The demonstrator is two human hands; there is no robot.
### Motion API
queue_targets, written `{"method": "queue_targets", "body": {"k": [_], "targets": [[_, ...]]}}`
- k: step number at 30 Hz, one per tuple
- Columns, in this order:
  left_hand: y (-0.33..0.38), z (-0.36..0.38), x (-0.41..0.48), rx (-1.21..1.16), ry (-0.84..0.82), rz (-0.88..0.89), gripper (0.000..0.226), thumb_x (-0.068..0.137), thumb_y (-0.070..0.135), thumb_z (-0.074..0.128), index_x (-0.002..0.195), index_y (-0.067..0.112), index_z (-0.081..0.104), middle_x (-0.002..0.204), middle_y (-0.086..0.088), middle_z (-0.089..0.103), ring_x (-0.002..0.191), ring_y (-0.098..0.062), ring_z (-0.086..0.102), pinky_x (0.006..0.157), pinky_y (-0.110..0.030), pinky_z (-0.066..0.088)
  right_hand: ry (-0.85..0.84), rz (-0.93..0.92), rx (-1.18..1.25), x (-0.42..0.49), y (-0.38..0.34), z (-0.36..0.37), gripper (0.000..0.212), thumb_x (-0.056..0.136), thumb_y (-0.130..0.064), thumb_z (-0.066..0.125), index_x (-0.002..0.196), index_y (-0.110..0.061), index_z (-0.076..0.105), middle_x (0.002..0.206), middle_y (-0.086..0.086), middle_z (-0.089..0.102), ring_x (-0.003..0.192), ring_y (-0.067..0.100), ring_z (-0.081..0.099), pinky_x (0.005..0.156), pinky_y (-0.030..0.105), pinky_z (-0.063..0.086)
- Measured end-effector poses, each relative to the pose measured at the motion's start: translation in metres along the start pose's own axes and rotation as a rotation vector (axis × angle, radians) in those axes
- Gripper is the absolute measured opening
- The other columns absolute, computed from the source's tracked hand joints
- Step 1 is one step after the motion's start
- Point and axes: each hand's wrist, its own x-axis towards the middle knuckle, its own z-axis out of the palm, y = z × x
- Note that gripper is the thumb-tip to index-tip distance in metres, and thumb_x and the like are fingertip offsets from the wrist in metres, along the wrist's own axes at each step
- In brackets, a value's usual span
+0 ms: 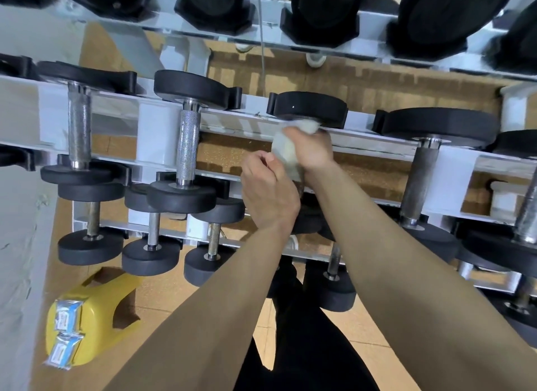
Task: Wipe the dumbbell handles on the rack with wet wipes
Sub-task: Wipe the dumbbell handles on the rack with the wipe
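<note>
A white rack (pixel 162 134) holds black dumbbells with metal handles on several tiers. On the middle tier, a dumbbell (pixel 311 107) has a white wet wipe (pixel 286 146) wrapped round its handle. My right hand (pixel 312 149) grips the wipe and handle near the far weight. My left hand (pixel 268 193) sits on the near end of the same handle, fingers curled, pinching the wipe's near edge. The handle itself is almost fully hidden. Bare knurled handles (pixel 189 146) lie to the left.
A yellow stool (pixel 98 318) stands on the floor at lower left with two wet wipe packs (pixel 65 338) on it. Smaller dumbbells (pixel 151 254) fill the lowest tier. A grey wall runs along the left. My dark-trousered legs stand below the rack.
</note>
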Motion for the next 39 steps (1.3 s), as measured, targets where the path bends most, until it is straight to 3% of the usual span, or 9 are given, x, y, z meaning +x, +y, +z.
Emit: {"method": "queue_targets", "body": {"k": [6, 11, 16, 19, 22, 29, 32, 35, 39], "targets": [[0.001, 0.000, 0.002, 0.006, -0.023, -0.013, 0.025, 0.102, 0.035, 0.036, 0.101, 0.018, 0.055, 0.100, 0.000, 0.060, 0.092, -0.020, 0.055, 0.086, -0.045, 0.046, -0.361, 0.179, 0.309, 0.017, 0.010, -0.013, 0.033, 0.087, -0.033, 0.073, 0.105, -0.007, 0.066, 0.079, 0.008, 0.067, 0.076, 0.021, 0.067, 0.068, 0.033, 0.055], [-0.002, 0.000, 0.001, 0.045, -0.037, 0.035, 0.025, 0.106, 0.030, 0.038, 0.100, 0.014, 0.056, 0.099, 0.000, 0.057, 0.090, -0.018, 0.050, 0.085, -0.040, 0.042, -0.474, 0.162, 0.314, -0.005, 0.027, -0.022, 0.014, 0.095, -0.019, 0.064, 0.101, -0.007, 0.068, 0.085, 0.009, 0.073, 0.079, 0.019, 0.070, 0.075, 0.034, 0.056], [0.001, -0.001, 0.000, 0.032, -0.045, 0.015, 0.024, 0.106, 0.032, 0.038, 0.102, 0.016, 0.055, 0.100, 0.003, 0.055, 0.094, -0.018, 0.051, 0.089, -0.041, 0.043, -0.156, -0.073, -0.190, -0.027, 0.031, -0.015, 0.019, 0.087, -0.031, 0.076, 0.092, -0.012, 0.075, 0.085, 0.000, 0.077, 0.078, 0.012, 0.073, 0.069, 0.029, 0.058], [0.000, -0.002, -0.001, 0.007, -0.046, 0.017, 0.024, 0.104, 0.035, 0.037, 0.100, 0.018, 0.054, 0.099, 0.003, 0.054, 0.094, -0.019, 0.052, 0.090, -0.044, 0.044, 0.061, -0.140, -0.228, -0.025, 0.027, -0.007, 0.019, 0.084, -0.034, 0.078, 0.080, -0.017, 0.070, 0.086, 0.002, 0.075, 0.082, 0.018, 0.072, 0.076, 0.036, 0.059], [-0.002, 0.000, 0.000, 0.011, -0.029, 0.037, 0.035, 0.101, 0.039, 0.031, 0.101, 0.015, 0.057, 0.100, 0.000, 0.056, 0.093, -0.021, 0.052, 0.089, -0.046, 0.045, 0.115, -0.079, -0.090, -0.013, 0.006, 0.000, 0.020, 0.083, -0.030, 0.078, 0.081, -0.021, 0.059, 0.092, 0.003, 0.070, 0.089, 0.022, 0.068, 0.082, 0.034, 0.057], [-0.004, 0.000, 0.002, 0.014, -0.038, 0.030, 0.030, 0.104, 0.034, 0.037, 0.101, 0.013, 0.058, 0.100, 0.000, 0.055, 0.093, -0.018, 0.049, 0.088, -0.040, 0.043, -0.378, 0.197, 0.250, -0.004, 0.004, -0.013, 0.016, 0.096, -0.025, 0.061, 0.089, -0.011, 0.064, 0.071, 0.004, 0.062, 0.066, 0.015, 0.063, 0.060, 0.028, 0.051], [-0.004, 0.000, 0.002, 0.030, -0.049, 0.037, 0.031, 0.104, 0.035, 0.036, 0.102, 0.013, 0.058, 0.102, 0.000, 0.057, 0.094, -0.016, 0.048, 0.089, -0.040, 0.043, -0.484, 0.236, 0.313, -0.010, 0.011, -0.020, 0.017, 0.099, -0.022, 0.057, 0.095, -0.008, 0.066, 0.080, 0.007, 0.070, 0.075, 0.017, 0.068, 0.067, 0.029, 0.055], [-0.006, 0.002, 0.001, 0.032, -0.042, 0.052, 0.043, 0.100, 0.045, 0.028, 0.101, 0.014, 0.057, 0.102, -0.001, 0.058, 0.094, -0.019, 0.050, 0.087, -0.040, 0.043, -0.357, 0.086, 0.109, -0.018, 0.016, -0.023, 0.010, 0.093, -0.017, 0.068, 0.099, -0.009, 0.068, 0.083, 0.004, 0.075, 0.079, 0.017, 0.072, 0.070, 0.031, 0.056], [-0.006, 0.001, -0.001, -0.005, -0.029, 0.051, 0.041, 0.100, 0.042, 0.030, 0.100, 0.012, 0.058, 0.100, -0.002, 0.058, 0.093, -0.018, 0.049, 0.087, -0.041, 0.042, -0.014, 0.004, -0.136, -0.019, 0.013, -0.011, 0.018, 0.083, -0.026, 0.076, 0.095, -0.016, 0.067, 0.092, 0.005, 0.073, 0.084, 0.019, 0.071, 0.066, 0.030, 0.056]]}}
